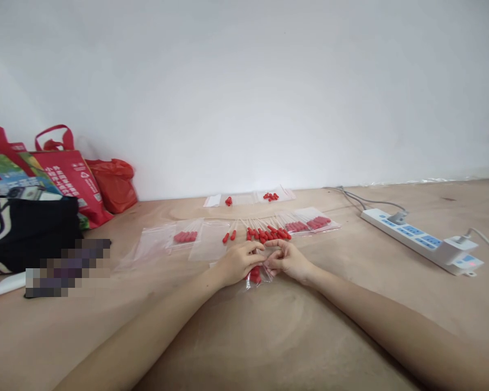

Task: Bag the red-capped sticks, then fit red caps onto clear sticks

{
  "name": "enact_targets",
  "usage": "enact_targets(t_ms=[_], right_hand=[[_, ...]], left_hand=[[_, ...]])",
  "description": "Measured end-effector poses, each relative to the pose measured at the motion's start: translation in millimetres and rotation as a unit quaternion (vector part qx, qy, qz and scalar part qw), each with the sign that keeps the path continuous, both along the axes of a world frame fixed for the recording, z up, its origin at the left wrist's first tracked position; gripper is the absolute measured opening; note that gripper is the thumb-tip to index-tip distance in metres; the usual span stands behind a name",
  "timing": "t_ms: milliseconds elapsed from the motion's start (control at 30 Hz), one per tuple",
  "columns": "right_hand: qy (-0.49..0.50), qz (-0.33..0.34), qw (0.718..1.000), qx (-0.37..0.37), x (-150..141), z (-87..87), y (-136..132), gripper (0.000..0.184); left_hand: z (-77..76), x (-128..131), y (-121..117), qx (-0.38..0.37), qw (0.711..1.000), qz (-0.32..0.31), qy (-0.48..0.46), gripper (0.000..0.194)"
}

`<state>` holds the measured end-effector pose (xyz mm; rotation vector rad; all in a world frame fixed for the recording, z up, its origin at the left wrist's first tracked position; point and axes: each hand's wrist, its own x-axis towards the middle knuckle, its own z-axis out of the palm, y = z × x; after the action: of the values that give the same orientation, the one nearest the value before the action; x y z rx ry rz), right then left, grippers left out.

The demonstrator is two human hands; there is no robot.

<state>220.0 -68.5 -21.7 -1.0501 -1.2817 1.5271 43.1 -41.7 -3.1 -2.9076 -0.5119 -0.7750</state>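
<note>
L hand (237,264) and R hand (288,262) in close now, nearly tip to tip, fingers curled, both pinching the top of a clear bag (254,276) w/ red-tipped sticks in it! Exact finger placement's partly hidden. Bag's right in front of the person, btwn the hands; can't tell if it touches the table (261,347). Just behind: a fan of loose sticks (269,233), red ends nearest the hands. Over on the L, a filled packet (185,237); on the R, more packets (319,221), red tips showing thru the plastic; another pair, back packets (271,196), near the wall (269,98). Far R, a power strip (411,237) w/ plugs in; far L, shopping bags (71,182) beside a black bag (32,228), white stripes on it.
</note>
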Motion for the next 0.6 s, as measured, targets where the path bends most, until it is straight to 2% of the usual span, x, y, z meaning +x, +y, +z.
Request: enact_targets(t_ms=[67, 167, 233, 300, 367, 433, 533, 600], right_hand=[[-0.003, 0.007, 1.0, 0.006, 0.8, -1.2, 0.3, 0.054], [-0.03, 0.031, 0.997, 0.056, 2.7, -4.3, -0.2, 0.034], [-0.084, 0.04, 0.986, 0.137, 4.4, -6.2, -2.5, 0.018], [-0.181, 0.033, 0.949, 0.257, 6.0, -7.1, -5.9, 0.02], [-0.288, 0.011, 0.875, 0.39, 6.8, -6.9, -8.9, 0.028], [-0.368, -0.03, 0.778, 0.509, 6.7, -6.0, -9.7, 0.026], [-0.432, -0.09, 0.623, 0.645, 6.0, -3.4, -6.9, 0.014], [-0.447, -0.097, 0.535, 0.71, 6.3, -0.7, -4.6, 0.02]], left_hand=[[-1.0, -0.4, -0.4, 0.029, 1.0, -0.008, 0.002, 0.029], [-2.9, -2.5, -2.9, 0.039, 0.999, 0.009, 0.002, 0.028], [-4.1, -4.1, -4.1, 0.034, 0.999, 0.023, 0.002, 0.028], [-4.9, -5.3, -4.4, 0.029, 0.999, 0.031, 0.004, 0.027], [-5.2, -5.9, -4.4, 0.024, 0.999, 0.035, 0.005, 0.026], [-5.2, -5.8, -4.5, 0.02, 0.999, 0.035, 0.008, 0.024], [-4.7, -4.8, -5.2, 0.02, 0.999, 0.034, 0.014, 0.025], [-4.2, -4.1, -5.6, 0.025, 0.999, 0.033, 0.018, 0.027]])
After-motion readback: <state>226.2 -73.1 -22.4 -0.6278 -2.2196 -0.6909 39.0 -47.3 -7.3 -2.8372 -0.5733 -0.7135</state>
